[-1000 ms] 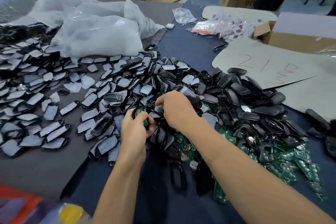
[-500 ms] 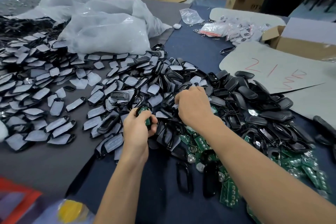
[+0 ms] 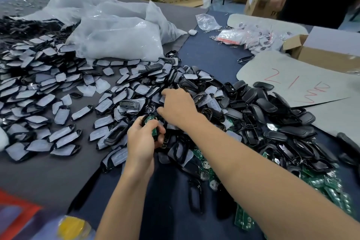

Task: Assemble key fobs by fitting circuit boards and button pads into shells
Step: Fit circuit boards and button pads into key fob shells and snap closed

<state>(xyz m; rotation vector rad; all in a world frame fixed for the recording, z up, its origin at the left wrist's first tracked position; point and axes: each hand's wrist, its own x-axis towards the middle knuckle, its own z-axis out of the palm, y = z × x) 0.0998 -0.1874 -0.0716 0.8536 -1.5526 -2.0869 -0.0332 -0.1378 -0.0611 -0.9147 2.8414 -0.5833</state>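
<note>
While my left hand (image 3: 143,140) was curled round a black shell (image 3: 144,119) with a green circuit board (image 3: 154,132) sitting in it, held at the near edge of the heap, my right hand (image 3: 178,107) lay knuckles-up on the film-faced pieces I took for button pads (image 3: 140,89). Its fingers were bent down among them, and I could not tell whether they had hold of one. The board looked only laid in, not pressed home, so a tilt of my left wrist could have let it slide out. It would then have been lost among the loose circuit boards (image 3: 329,185) on the desk (image 3: 204,58). Groping by feel, my right hand could also have lifted two pads stuck together. It might have dragged neighbours into the empty shells (image 3: 268,107) just beside them, or brought a pad up the wrong way round, and forcing that in could have bent the board.
</note>
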